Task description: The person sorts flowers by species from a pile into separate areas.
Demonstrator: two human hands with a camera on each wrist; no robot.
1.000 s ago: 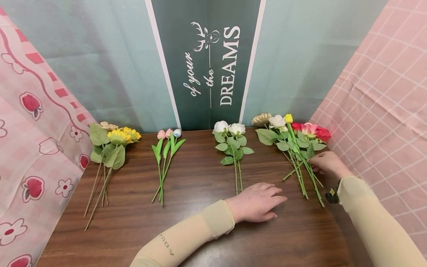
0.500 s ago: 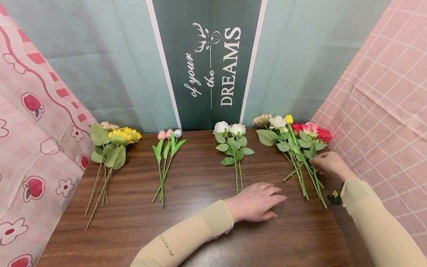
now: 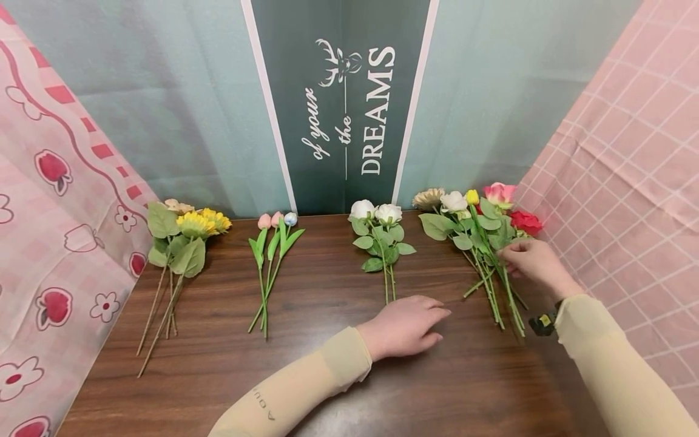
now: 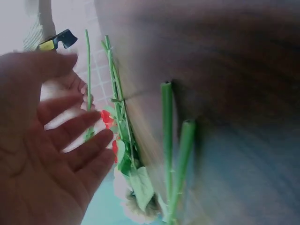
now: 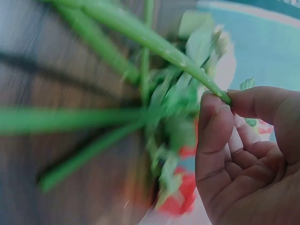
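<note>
Rightmost, right hand (image 3: 532, 261) pinching pink rose (image 3: 499, 194) near table edge (image 3: 551, 364).

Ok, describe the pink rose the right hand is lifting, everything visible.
The pink rose has a full pink bloom, green leaves and a thin green stem that looks artificial. Its head is raised above the mixed pile at the table's far right, near the pink checked cloth. The right hand pinches the stem between thumb and forefinger; the lower stem slants down among the other stems.
</note>
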